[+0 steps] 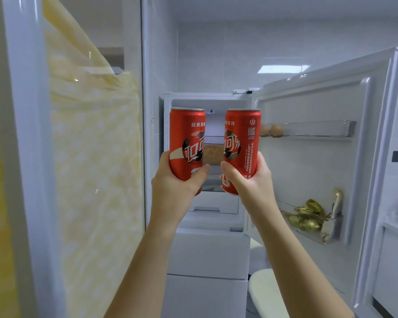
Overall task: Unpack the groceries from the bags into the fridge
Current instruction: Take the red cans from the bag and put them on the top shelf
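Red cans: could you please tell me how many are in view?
2: one red can in the left hand, another in the right hand, both upright before the open fridge; more may be hidden.

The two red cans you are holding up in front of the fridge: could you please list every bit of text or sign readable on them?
"经典美" on the left can, held in the left hand
"可口可" in its logo
"FIFA WORLD CUP" on the right can, held in the right hand
"汽水" near its base
Power symbol and QR code near its top
Fine print under the QR code: too small to read
Fridge door: no text
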`<state>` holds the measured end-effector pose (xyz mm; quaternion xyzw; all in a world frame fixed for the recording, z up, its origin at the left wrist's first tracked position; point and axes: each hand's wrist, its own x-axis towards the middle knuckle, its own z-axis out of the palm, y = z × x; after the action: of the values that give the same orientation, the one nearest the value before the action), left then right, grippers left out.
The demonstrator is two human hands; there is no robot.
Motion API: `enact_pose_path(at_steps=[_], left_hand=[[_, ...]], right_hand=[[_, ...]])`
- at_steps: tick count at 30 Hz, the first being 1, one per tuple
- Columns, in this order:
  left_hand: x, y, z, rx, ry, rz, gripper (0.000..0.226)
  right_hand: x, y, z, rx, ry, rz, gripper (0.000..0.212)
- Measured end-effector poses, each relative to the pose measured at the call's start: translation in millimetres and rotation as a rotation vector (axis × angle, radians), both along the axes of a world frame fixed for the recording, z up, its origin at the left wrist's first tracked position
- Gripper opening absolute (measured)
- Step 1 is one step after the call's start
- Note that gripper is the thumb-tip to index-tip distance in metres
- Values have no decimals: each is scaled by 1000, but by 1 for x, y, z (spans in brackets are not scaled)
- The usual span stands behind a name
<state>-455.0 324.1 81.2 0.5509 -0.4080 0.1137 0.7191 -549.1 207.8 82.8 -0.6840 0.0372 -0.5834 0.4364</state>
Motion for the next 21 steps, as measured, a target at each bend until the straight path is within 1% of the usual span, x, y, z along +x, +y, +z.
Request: enact_pose_path(at_steps=[5,9,13,21], left_hand=[[3,-21,1,18,9,10,54],[13,-42,-1,26,26,8,53],[34,-68,-5,43,17,21,50],[107,-139,-9,33,3,-16,48]], right_hand=[[4,-19,0,6,11,4,36],[12,-37,-4,13,19,-1,49],[31,-61,-7,23,16,11,39],[103,-129,-13,22,11,-17,37]])
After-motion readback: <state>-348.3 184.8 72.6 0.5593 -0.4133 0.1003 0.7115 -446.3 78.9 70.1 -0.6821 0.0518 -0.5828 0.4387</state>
